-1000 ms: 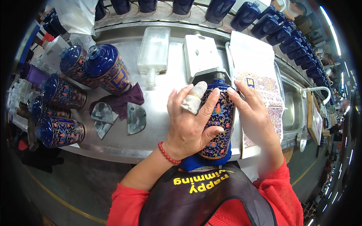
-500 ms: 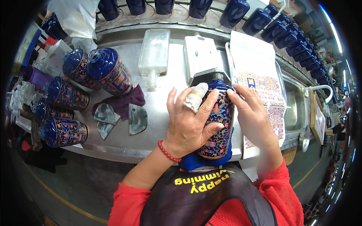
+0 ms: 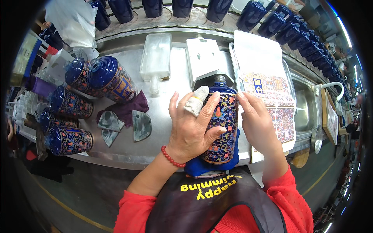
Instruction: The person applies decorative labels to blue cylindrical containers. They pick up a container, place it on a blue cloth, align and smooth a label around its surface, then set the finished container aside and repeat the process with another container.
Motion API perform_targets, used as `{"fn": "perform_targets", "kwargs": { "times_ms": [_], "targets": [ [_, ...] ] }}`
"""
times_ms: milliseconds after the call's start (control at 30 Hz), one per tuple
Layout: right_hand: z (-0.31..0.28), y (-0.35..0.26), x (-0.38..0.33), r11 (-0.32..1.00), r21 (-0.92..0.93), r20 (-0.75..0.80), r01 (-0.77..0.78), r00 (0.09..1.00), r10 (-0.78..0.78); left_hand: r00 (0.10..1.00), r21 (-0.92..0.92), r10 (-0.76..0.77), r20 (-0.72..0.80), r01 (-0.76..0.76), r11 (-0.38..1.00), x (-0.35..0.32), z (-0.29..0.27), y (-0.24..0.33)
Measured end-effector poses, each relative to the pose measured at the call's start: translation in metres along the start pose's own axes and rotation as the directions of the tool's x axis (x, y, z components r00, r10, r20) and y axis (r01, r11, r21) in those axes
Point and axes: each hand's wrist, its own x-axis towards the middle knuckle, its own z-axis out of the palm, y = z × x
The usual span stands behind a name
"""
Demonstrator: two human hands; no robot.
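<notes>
A dark blue bottle (image 3: 222,134) with a colourful floral wrap leans back in front of me, its neck pointing away and its base on a blue cloth (image 3: 194,167). My left hand (image 3: 194,130) steadies its left side. The index finger lies along the wrap and the thumb presses lower down. A whitish wrapping (image 3: 196,101) covers another finger of that hand. At the bottle's right shoulder, my right hand (image 3: 254,118) touches the edge with an outstretched index fingertip. Its other fingers are partly hidden. Just right lie patterned decal sheets (image 3: 278,120) under a white sheet (image 3: 258,50).
Several decorated bottles (image 3: 112,79) stand and lie at the left beside a purple cloth (image 3: 138,103) and dark green scraper pieces (image 3: 142,125). A clear glass bottle (image 3: 156,56) and a white block (image 3: 204,54) lie ahead. Plain blue bottles (image 3: 152,7) line the back conveyor. A sink (image 3: 305,97) is right.
My right hand has shifted slightly down and right, its index fingertip now at the bottle's shoulder edge. My left hand stays on the bottle. The whole view has shifted a little.
</notes>
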Motion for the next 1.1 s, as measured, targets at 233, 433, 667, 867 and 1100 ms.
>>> {"fn": "perform_targets", "kwargs": {
  "times_ms": [233,433,667,867,1100],
  "targets": [
    [0.0,-0.004,-0.012,0.996,0.054,0.039,-0.065,0.997,0.063,1.0,0.012,0.01,0.01,-0.01,1.0,0.002,-0.002,0.001],
    [-0.001,-0.005,-0.011,0.991,0.09,0.046,-0.102,0.994,0.098,1.0,-0.03,-0.001,-0.008,0.0,1.0,0.003,-0.002,0.001],
    [0.003,-0.001,-0.014,0.996,0.052,0.031,-0.078,0.997,0.077,0.999,-0.123,-0.036,-0.016,0.034,0.992,-0.001,-0.005,-0.008],
    [0.011,0.001,-0.011,0.997,0.071,-0.02,-0.031,0.999,0.033,0.999,-0.099,-0.021,-0.037,0.017,0.995,-0.003,0.003,-0.006],
    [0.004,0.002,-0.016,0.997,0.058,-0.007,-0.051,0.999,0.051,0.998,-0.148,-0.023,-0.066,0.013,0.989,-0.002,0.005,-0.007]
  ]
}}
